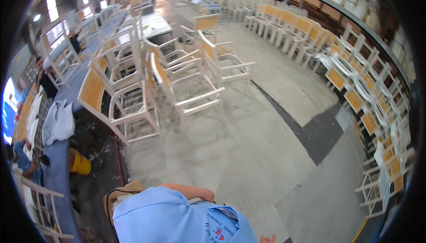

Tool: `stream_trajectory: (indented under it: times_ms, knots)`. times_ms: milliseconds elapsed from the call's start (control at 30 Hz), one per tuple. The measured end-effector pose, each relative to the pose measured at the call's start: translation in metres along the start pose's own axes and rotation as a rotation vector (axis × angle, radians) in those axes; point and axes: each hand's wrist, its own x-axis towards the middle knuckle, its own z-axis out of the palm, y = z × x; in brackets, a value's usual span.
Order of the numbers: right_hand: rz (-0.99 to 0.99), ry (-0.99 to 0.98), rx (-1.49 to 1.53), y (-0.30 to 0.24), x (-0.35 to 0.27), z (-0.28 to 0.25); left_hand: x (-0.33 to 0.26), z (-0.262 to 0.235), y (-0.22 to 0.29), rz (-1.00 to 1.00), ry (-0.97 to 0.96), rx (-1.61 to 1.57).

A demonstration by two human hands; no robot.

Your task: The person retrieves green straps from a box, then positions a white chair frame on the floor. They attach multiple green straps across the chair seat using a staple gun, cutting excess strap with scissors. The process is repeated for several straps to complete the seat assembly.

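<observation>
My left forearm [188, 191] comes out from under my light blue shirt [153, 216] and bends across my front. Its far end passes behind the shirt's chest pocket, so the fingers are hidden, and I cannot see whether they hold anything. At the lower edge, only a few fingertips of my right hand [268, 239] show. They are apart, with no object visible in them, over the grey floor [222, 154]. Ahead, several unfinished pale wooden chairs stand, among them one with a tan backrest [92, 89] and an open seat frame [199, 96].
At left runs a long blue-grey table [57, 172] with a white cloth [58, 121] on it; a yellow bucket [80, 162] stands beside it. A person [24, 158] is at the far left. Chair rows [284, 21] line the right. A cardboard box [108, 201] sits by my left side.
</observation>
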Motion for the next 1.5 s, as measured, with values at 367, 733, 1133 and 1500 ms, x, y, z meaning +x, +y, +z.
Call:
stream_trajectory:
  times_ms: [367, 733, 1133, 1500]
  knots:
    - [0.035, -0.493, -0.185, -0.249, 0.165, 0.082, -0.072, -0.063, -0.13, -0.392, 0.948, -1.032]
    - [0.013, -0.834, -0.361, -0.5, 0.321, 0.235, -0.129, -0.09, -0.228, -0.434, 1.304, -1.896]
    - [-0.321, -1.627, -0.643, -0.737, 0.028, 0.642, -0.533, -0.04, -0.506, -0.976, 2.379, -0.814]
    - [-0.442, -0.981, -0.233, -0.83, -0.204, 0.962, -0.677, -0.072, -0.876, -0.961, 1.629, -1.059]
